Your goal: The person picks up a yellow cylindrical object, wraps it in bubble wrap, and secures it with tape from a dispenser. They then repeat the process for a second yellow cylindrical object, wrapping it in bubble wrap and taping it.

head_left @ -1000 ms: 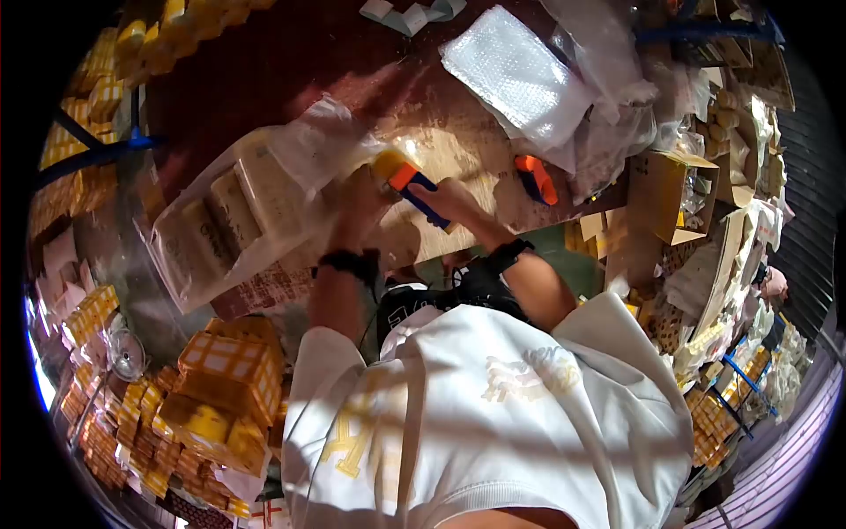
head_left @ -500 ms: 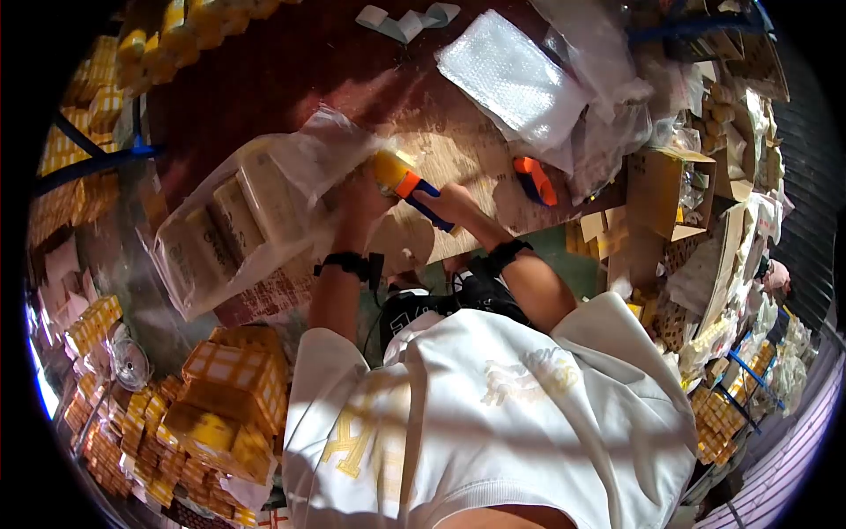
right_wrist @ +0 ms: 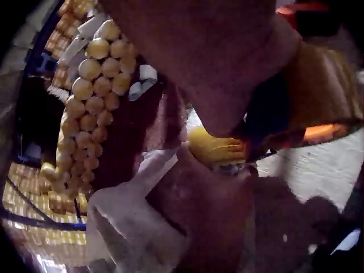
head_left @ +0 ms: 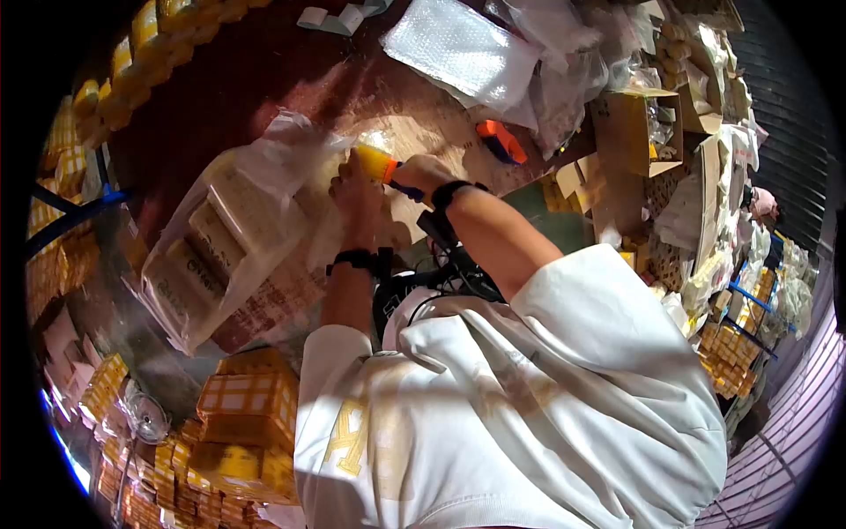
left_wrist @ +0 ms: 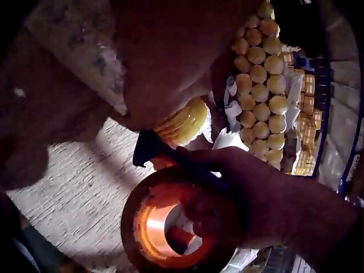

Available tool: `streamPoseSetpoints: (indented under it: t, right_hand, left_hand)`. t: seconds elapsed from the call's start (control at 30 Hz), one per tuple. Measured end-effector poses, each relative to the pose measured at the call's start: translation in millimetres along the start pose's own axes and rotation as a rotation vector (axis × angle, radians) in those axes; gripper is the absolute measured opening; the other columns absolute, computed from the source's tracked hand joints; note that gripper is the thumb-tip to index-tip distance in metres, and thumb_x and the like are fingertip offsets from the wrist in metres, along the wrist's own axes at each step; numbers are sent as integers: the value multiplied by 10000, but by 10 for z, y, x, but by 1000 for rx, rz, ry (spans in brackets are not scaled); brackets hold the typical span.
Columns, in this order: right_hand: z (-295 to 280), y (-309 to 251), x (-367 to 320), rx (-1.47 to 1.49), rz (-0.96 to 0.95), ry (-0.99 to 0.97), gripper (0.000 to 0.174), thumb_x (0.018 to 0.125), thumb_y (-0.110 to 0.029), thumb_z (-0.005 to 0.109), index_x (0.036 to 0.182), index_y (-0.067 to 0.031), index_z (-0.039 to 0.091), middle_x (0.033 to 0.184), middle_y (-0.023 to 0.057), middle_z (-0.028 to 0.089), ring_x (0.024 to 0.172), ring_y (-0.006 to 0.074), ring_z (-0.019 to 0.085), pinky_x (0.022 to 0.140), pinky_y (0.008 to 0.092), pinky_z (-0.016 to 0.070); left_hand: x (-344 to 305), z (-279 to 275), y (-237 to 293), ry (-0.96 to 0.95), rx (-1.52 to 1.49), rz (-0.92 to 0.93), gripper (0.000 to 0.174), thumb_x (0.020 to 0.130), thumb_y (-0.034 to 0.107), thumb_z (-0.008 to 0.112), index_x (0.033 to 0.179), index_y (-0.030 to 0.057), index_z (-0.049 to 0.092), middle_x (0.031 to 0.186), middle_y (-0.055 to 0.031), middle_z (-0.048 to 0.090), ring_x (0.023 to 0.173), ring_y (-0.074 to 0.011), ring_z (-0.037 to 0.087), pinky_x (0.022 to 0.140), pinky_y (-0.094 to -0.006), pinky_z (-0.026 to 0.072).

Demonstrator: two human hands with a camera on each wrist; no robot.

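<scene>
The left hand [head_left: 357,196] grips a yellow wrapped object [head_left: 375,163] at its left side, low over the worktable. Against that object's right end, the right hand [head_left: 423,175] holds the blue handle of an orange-and-blue tape dispenser [left_wrist: 185,170], mostly hidden by the hand in the head view. In the left wrist view a large tape roll [left_wrist: 153,227] with an orange core shows beside the right hand [left_wrist: 267,193]. The right wrist view shows the yellow object [right_wrist: 213,147] between both hands.
Left of the hands lies a clear bag [head_left: 291,141] over wrapped packages [head_left: 216,231]. Bubble wrap [head_left: 463,53] and a second orange-and-blue dispenser [head_left: 500,143] lie to the right. An open carton [head_left: 630,132] stands at the far right.
The right hand has turned and come closer to the yellow object, its forearm swinging outward, and now covers most of the dispenser. The head view has shifted, so the table items appear further left.
</scene>
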State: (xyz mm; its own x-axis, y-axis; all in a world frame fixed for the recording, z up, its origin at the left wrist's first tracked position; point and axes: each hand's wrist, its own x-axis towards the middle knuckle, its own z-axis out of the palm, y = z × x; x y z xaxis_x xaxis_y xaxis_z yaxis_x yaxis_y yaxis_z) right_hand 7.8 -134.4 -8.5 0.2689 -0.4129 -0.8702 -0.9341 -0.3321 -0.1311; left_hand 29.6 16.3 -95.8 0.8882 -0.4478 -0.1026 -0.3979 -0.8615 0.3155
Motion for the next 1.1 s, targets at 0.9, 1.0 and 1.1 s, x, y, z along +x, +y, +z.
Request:
streamPoseSetpoints:
  t: [0.9, 1.0, 1.1]
  right_hand:
    - [442, -327, -40, -47, -358, -96, 630, 938, -594, 605, 849, 21, 709, 773, 154, 724, 651, 203, 721, 563, 334, 546]
    - [519, -410, -62, -173, -381, 44, 618, 929, -557, 634, 834, 51, 698, 770, 186, 720, 622, 229, 723, 522, 345, 548]
    - [649, -266, 237, -82, -408, -21, 604, 919, -541, 660, 849, 58, 682, 731, 168, 703, 558, 244, 700, 462, 351, 532]
  left_hand:
    - [-776, 343, -477, 189, -308, 163, 310, 777, 155, 780, 1019, 70, 605, 1045, -159, 586, 984, -371, 556, 878, -494, 463]
    - [-935, 73, -354, 297, -256, -91, 491, 758, 207, 802, 1180, 69, 590, 1129, -173, 586, 1067, -372, 567, 924, -489, 465]
    - [-795, -294, -206, 220, -26, -175, 726, 744, 275, 817, 1355, 59, 489, 1275, -193, 546, 1182, -375, 551, 995, -496, 449]
